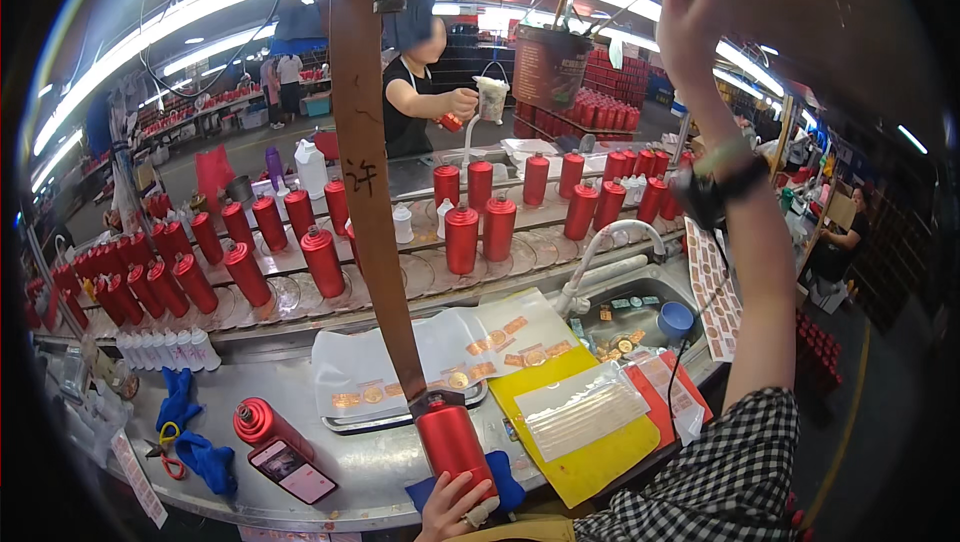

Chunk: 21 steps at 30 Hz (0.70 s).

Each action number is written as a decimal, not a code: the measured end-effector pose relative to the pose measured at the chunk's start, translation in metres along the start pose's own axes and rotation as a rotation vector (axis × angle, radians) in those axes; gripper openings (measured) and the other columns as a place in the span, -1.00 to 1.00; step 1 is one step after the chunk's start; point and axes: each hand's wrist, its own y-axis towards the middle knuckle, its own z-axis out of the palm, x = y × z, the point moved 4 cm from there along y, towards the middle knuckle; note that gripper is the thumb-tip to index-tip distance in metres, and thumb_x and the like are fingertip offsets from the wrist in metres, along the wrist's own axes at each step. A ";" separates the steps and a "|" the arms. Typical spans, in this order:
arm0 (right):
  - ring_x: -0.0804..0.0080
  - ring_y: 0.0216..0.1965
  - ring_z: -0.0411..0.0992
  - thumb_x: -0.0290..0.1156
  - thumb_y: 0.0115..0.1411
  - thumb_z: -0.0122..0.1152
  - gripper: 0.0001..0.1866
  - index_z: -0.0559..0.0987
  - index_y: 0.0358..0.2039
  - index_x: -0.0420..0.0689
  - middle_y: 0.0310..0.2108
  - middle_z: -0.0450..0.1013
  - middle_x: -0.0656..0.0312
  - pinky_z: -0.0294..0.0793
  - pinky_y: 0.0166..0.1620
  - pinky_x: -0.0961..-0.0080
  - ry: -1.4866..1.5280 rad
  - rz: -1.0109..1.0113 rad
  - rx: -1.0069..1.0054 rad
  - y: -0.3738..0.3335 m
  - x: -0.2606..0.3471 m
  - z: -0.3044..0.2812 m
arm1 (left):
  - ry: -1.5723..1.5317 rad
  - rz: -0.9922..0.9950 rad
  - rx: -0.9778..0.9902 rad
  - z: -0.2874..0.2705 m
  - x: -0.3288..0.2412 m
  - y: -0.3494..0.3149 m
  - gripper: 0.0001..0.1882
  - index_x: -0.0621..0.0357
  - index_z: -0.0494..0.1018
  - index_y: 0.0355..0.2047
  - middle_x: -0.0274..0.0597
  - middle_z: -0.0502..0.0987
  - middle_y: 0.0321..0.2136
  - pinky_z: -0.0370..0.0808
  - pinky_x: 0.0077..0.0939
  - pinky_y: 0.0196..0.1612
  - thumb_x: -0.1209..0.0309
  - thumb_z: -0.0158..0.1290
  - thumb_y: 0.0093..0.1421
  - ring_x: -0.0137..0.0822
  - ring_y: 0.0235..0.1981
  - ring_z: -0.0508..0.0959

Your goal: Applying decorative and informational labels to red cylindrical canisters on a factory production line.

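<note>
My left hand (460, 510), a ring or wrap on one finger, is closed around the lower end of a shiny red bottle (452, 439). The bottle leans away from me over a blue cloth (508, 487), its neck pointing to the far side. My right hand (690, 17) is raised high at the top right, fingers stretched upward with nothing visible in them; the tips are hard to make out. A dark device and band sit on that wrist. Beyond the held bottle, a white sheet with gold and orange decals (390, 362) lies on a metal tray (350, 424).
A wooden post (365, 192) rises before me. At left are a phone (292, 470) against another red bottle (262, 422), scissors (168, 447) and blue cloths (207, 464). Right lie a yellow folder (600, 462) and a sink with a tap (570, 302). Red bottles line the conveyor; a co-worker (410, 92) stands beyond.
</note>
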 end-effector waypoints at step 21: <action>0.59 -0.41 0.43 -0.30 0.19 0.46 -0.75 0.70 -0.21 -0.19 -0.37 0.59 0.32 0.41 -0.33 0.53 0.394 1.658 0.177 -0.418 -0.042 0.269 | -0.099 -0.262 0.094 0.005 -0.003 -0.007 -0.62 -0.01 0.62 0.01 -0.17 0.57 0.17 0.20 0.09 0.39 0.19 0.11 0.22 -0.01 0.28 0.43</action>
